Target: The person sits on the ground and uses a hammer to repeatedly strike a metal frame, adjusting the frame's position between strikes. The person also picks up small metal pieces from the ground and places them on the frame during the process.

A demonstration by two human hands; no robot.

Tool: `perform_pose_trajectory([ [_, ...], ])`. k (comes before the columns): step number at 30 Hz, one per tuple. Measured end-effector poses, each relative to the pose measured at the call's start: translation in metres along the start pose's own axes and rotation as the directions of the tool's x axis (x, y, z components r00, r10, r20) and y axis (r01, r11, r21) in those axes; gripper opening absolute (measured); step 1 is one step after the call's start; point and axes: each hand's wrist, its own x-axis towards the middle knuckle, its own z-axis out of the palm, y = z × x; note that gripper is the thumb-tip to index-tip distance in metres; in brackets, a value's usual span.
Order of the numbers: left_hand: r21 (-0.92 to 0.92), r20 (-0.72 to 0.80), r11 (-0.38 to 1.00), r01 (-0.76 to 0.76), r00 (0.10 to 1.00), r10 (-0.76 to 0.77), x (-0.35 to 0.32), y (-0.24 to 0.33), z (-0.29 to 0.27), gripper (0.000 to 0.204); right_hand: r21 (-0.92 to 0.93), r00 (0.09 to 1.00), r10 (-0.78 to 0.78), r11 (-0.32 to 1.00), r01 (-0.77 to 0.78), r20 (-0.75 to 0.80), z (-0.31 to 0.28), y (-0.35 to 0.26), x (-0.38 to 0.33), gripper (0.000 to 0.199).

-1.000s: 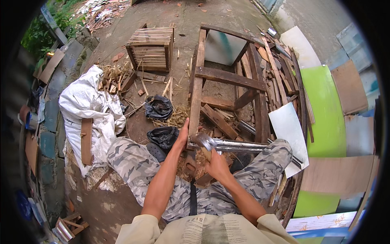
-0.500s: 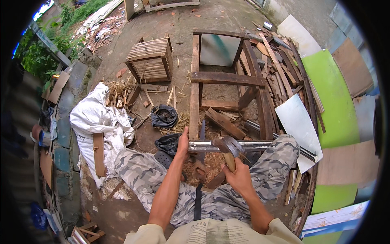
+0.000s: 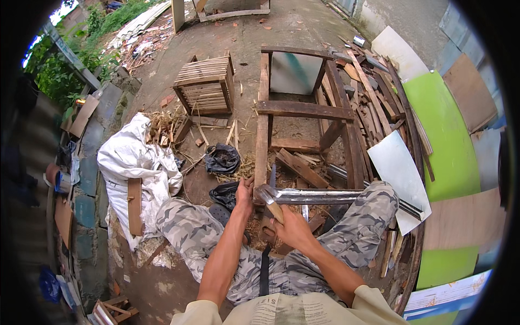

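Gripping a hammer (image 3: 272,205) by its wooden handle, right hand (image 3: 292,227) closed around it low on the shaft, head raised just over a metal bar (image 3: 325,196). Left hand (image 3: 244,194) wrapped on the near end of the wooden frame (image 3: 262,135), beside the bar's end. Bar laid across the lap, from the frame's left rail out over the right knee. Probably stiff, hard, slick along its shiny face, light enough for one hand; best taken near the end, away from cut edges. Hammer likely head-heavy, best gripped low. One hammer, one bar, two hands. Farther out: one slatted crate (image 3: 205,84), one white sack (image 3: 135,162), a heap of planks (image 3: 374,103), one green panel (image 3: 444,135).
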Motion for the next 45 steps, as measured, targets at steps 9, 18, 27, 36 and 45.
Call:
perform_pose_trajectory([
  [9, 0.014, -0.039, 1.0, -0.001, 0.999, 0.002, -0.034, 0.017, 0.029, 0.075, 0.102, 0.756, -0.314, 0.889, 0.447, -0.575, -0.015, -0.045, -0.01, 0.029],
  [18, -0.021, 0.067, 0.999, -0.027, 0.997, 0.029, -0.037, 0.022, 0.008, 0.084, 0.097, 0.991, 0.113, 0.99, -0.106, -0.077, 0.005, 0.01, -0.011, 0.047],
  [27, 0.74, 0.161, 0.605, -0.295, 0.95, 0.267, -0.113, 0.029, 0.04, 0.067, 0.281, 0.962, 0.211, 0.947, -0.157, -0.171, -0.018, 0.087, -0.025, 0.035],
  [36, 0.719, 0.079, 0.625, -0.303, 0.93, 0.359, -0.136, 0.036, 0.028, 0.05, 0.13, 0.973, 0.151, 0.983, -0.129, -0.175, -0.079, 0.06, -0.011, 0.042],
  [45, 0.565, 0.767, -0.516, -0.644, 0.64, 0.042, -0.128, 0.03, 0.142, 0.08, -0.039, 0.938, 0.125, 0.989, -0.145, -0.322, -0.13, 0.071, 0.01, 0.036],
])
